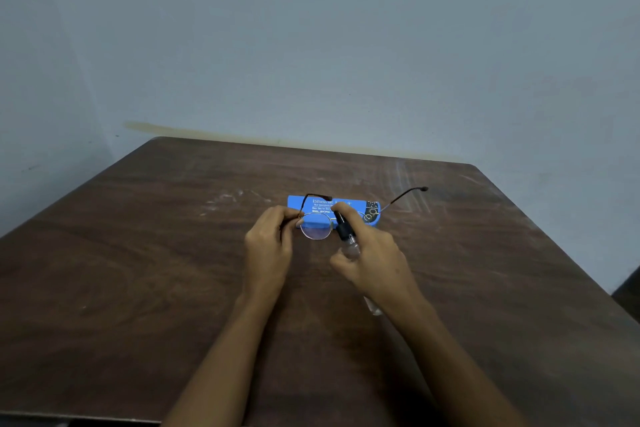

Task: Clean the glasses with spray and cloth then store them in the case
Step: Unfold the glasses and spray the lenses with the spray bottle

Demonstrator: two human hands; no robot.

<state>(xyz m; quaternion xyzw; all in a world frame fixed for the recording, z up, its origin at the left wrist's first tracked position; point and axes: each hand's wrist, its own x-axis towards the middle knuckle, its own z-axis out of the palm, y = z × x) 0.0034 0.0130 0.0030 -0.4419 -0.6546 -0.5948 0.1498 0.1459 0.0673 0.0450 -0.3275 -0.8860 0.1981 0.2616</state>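
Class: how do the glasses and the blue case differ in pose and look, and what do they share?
The glasses are held up by the left hand; the case lies flat on the table. The glasses are thin wire with clear lenses; the case is a solid blue block with white print. The glasses' arms are unfolded; the case looks closed. Both are mid-table.

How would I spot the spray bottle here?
Find the brown table, then the blue case at its middle. Just in front of it, the right hand grips the spray bottle: small, clear, black-topped, unlike the thin-framed glasses the left hand holds.
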